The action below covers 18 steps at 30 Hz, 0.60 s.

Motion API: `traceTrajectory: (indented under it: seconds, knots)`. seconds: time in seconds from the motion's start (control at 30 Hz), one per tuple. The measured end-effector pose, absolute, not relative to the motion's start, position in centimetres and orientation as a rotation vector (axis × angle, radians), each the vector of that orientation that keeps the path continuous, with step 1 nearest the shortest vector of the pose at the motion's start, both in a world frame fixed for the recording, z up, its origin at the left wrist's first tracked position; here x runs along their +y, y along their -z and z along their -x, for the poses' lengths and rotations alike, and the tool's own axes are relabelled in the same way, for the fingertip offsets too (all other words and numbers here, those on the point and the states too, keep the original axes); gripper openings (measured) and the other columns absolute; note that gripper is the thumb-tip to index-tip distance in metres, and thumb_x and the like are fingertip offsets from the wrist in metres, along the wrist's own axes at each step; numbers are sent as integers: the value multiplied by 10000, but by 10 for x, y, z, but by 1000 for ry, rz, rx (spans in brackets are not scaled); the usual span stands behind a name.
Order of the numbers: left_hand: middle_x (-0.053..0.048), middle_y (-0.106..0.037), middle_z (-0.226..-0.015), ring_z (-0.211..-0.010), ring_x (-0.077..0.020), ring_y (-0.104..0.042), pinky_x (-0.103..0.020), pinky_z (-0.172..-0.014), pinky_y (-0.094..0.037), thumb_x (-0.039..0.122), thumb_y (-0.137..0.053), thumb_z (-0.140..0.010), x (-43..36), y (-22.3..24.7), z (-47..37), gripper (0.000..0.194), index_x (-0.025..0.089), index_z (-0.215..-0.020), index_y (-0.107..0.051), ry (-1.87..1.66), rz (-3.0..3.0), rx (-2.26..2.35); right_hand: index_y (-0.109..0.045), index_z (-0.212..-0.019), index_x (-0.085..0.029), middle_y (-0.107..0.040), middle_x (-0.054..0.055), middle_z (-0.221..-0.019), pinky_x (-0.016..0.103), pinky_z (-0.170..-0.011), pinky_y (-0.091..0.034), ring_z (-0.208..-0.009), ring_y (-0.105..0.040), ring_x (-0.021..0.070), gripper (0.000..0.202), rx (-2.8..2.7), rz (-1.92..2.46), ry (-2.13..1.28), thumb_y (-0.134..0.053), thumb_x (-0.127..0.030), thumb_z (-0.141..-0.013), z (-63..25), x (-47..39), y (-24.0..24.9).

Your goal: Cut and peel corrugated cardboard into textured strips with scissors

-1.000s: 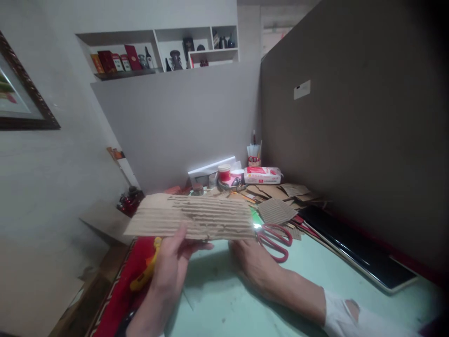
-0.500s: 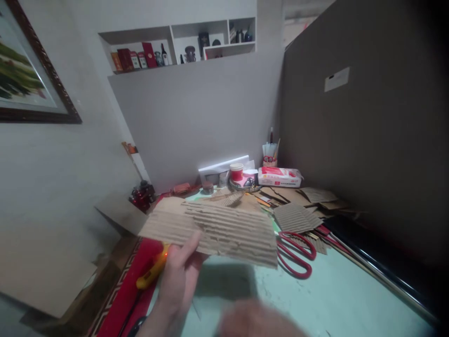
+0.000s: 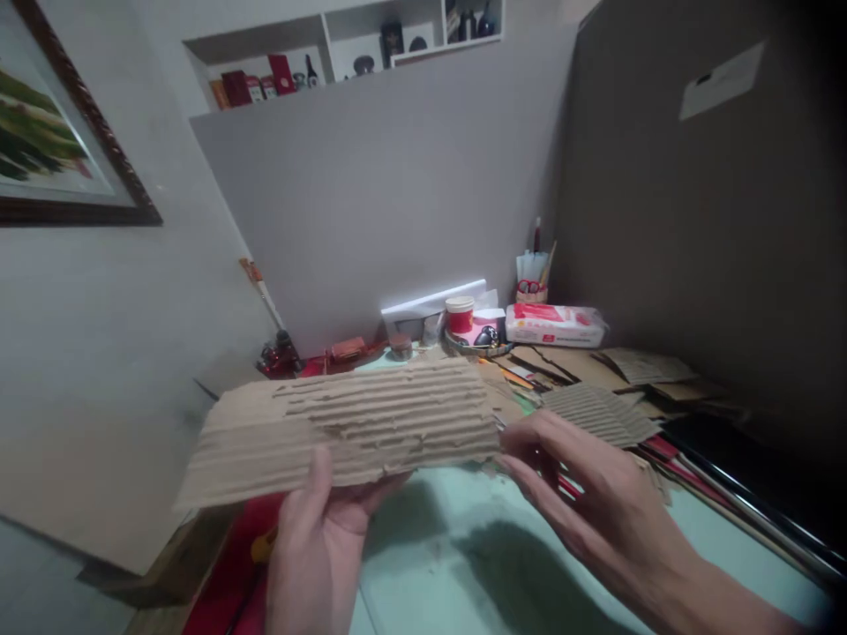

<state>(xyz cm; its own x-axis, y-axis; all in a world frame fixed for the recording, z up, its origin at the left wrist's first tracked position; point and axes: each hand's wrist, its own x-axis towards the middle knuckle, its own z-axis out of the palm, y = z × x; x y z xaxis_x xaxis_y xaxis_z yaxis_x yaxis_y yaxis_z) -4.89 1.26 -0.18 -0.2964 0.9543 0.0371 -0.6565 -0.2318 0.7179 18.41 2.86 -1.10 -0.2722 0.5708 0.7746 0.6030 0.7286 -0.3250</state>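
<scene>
A strip of corrugated cardboard, its ridges bare and torn in places, is held up in front of me over the table. My left hand grips its lower edge left of the middle, thumb on top and fingers underneath. At the strip's right end, my right hand has its thumb and forefinger parted beside the edge; any contact there is hard to make out. Behind that hand, the red handles of scissors show in part. A yellow tool lies partly hidden by my left hand.
More corrugated cardboard pieces lie at the right, by a long glossy black object. Along the back stand a red-and-white cup, a plastic-wrapped pack and a pen holder. A dark partition rises on the right.
My right hand has risen from the bottom of the view to the strip's right end. The strip, still in my left hand, has shifted left and tilted. The view has turned slightly.
</scene>
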Motion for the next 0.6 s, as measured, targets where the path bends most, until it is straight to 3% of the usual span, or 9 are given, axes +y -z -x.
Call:
traceTrajectory:
  seconds: [0.13, 0.23, 0.4, 0.6]
  knots:
    - [-36, -818, -1236, -1129, -348, -761, -530, -935, -660, 430, -806, -870, 13, 4, 46, 456, 346, -1314, -745, -1788, -592, 785, -629, -1011, -224, -640, 6, -799, 255, -578, -517, -634, -608, 153, 75, -1828, 938, -36, -562, -216, -1044, -182, 27, 12]
    - [-47, -819, -1226, -1147, -361, -753, -512, -925, -665, 494, -830, -829, 12, 10, 43, 510, 341, -1310, -750, -1761, -629, 868, -636, -1040, -215, -660, 16, -853, 263, -679, -549, -723, -639, 157, 76, -1815, 886, -90, -576, -169, -1031, -177, 25, 16]
    - [-150, -840, -1114, -1102, -356, -775, -426, -994, -624, 602, -722, -889, 3, 31, 43, 444, 206, -1033, -861, -1341, -794, 1001, -660, -1053, -176, -690, 47, -918, 287, -697, -537, -818, -634, 178, 106, -1896, 814, -69, -571, -124, -1029, -159, 16, 23]
    - [-80, -842, -1126, -1224, -359, -721, -415, -962, -634, 482, -797, -851, -6, 56, 59, 280, 327, -1080, -843, -1385, -931, 1261, -631, -957, -168, -670, 34, -850, 289, -647, -492, -764, -593, 171, 101, -1866, 812, 1, -584, -120, -1032, -160, 13, 29]
